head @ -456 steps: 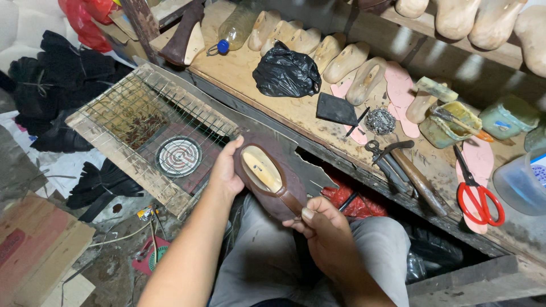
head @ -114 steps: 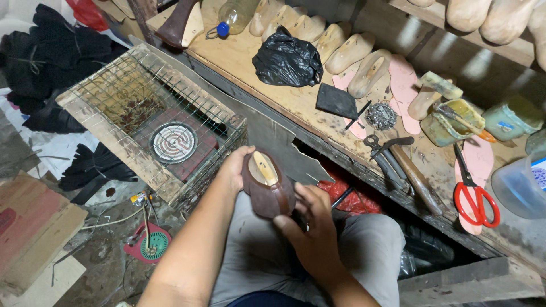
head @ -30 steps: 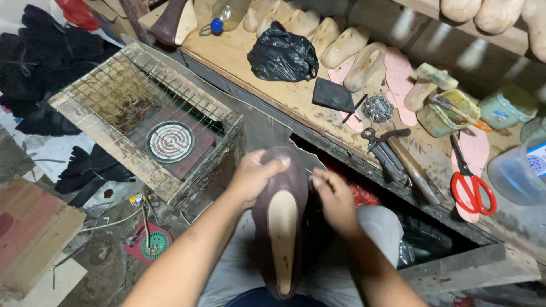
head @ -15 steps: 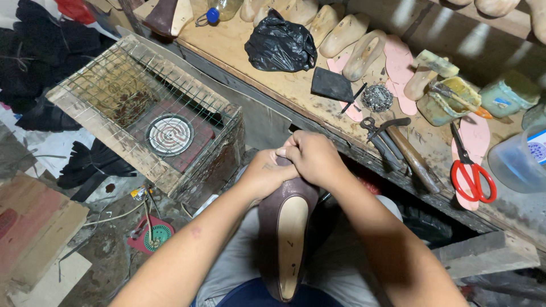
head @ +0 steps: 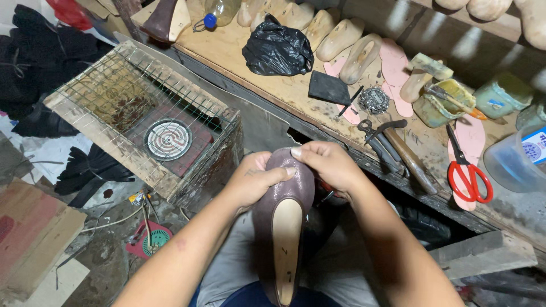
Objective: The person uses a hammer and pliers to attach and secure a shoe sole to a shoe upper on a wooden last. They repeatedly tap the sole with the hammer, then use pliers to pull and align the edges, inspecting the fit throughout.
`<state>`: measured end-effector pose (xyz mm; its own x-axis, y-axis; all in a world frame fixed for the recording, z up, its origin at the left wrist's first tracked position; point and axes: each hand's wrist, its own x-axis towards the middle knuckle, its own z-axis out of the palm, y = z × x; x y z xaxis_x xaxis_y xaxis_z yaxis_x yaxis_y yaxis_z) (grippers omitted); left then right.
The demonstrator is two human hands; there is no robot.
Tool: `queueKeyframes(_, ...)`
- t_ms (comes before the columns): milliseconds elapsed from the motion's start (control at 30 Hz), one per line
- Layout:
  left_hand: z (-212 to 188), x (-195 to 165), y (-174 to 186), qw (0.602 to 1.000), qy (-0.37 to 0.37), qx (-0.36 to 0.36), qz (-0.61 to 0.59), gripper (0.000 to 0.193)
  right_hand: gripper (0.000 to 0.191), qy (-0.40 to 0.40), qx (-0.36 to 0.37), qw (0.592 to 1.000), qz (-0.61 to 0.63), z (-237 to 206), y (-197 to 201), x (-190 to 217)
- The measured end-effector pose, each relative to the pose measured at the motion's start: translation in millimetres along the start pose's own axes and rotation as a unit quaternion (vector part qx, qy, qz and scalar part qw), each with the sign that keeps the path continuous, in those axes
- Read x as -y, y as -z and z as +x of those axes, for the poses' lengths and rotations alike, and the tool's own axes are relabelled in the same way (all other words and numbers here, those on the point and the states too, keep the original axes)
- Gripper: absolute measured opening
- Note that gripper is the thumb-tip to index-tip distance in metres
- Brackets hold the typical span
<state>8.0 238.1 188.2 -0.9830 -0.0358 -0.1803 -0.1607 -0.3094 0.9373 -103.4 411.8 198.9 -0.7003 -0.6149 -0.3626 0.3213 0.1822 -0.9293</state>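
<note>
Workbench lying beyond; left hand and right hand both pinching purple shoe toe, risking creasing under hard thumbs.

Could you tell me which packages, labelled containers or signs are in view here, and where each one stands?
Clear plastic tub: far right of the bench, round, with a blue and white label.
Green jar: behind the tub, squat, with a small pale label.
Plastic bottle: top of the bench, lying down, clear with a blue cap.
Black plastic bag: on the bench, crumpled and tied.
No signs or screens show.
</note>
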Motion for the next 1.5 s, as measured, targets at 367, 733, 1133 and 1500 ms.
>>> queueKeyframes(367,-0.9,0.2,3.6,0.999,0.007,0.033,-0.026,0.021,0.019,0.111,-0.057,0.992,0.023,15.9,-3.8,-34.8)
queueKeyframes(733,1.6,-9.0,6.4,1.0,0.012,-0.002,-0.029,0.024,0.043,0.062,0.095,0.989,0.095,-18.8,-11.5,-12.3)
queueKeyframes(1133,-34.6,-32.8,-16.0,0.853,-0.324,-0.18,0.368,0.041,0.032,0.245,-0.215,0.934,-0.148,-21.2,-31.9,31.1)
queueKeyframes(1500,-50.2,-40.9,-31.2,0.859,-0.331,-0.177,0.349,0.058,0.031,0.293,-0.07,0.932,-0.203,-57.3,-61.3,28.0)
